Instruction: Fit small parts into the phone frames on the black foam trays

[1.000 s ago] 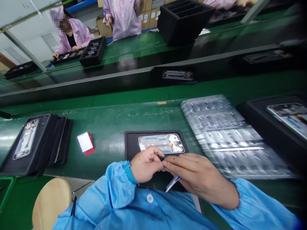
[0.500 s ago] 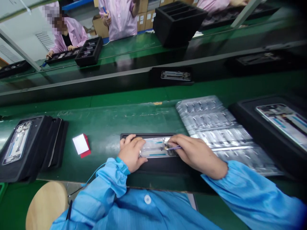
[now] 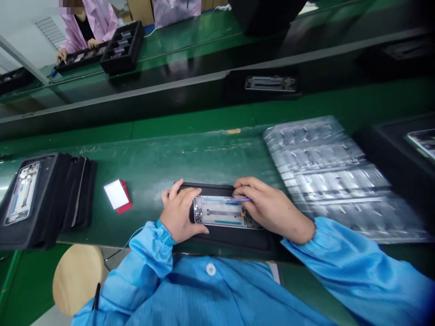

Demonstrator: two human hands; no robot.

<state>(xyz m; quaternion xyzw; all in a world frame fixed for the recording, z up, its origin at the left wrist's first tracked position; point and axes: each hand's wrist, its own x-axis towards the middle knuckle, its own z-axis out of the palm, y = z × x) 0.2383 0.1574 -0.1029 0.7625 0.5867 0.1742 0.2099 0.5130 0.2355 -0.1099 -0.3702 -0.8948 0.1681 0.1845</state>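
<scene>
Spread fingers of the left hand straddle one end of a phone frame, which lies between both hands on a black tray; the right hand's fingers grip a purple stick.

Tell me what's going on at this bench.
A person's left hand steadies one end of a silver rectangular phone frame with blue strips, which lies over a flat black tray. The right hand holds a slim purple pen-like tool at the frame's far edge; whether its tip touches is too small to tell. To the right lies a clear ribbed plastic sheet; to the left, a similar silver frame sits on stacked black trays.
</scene>
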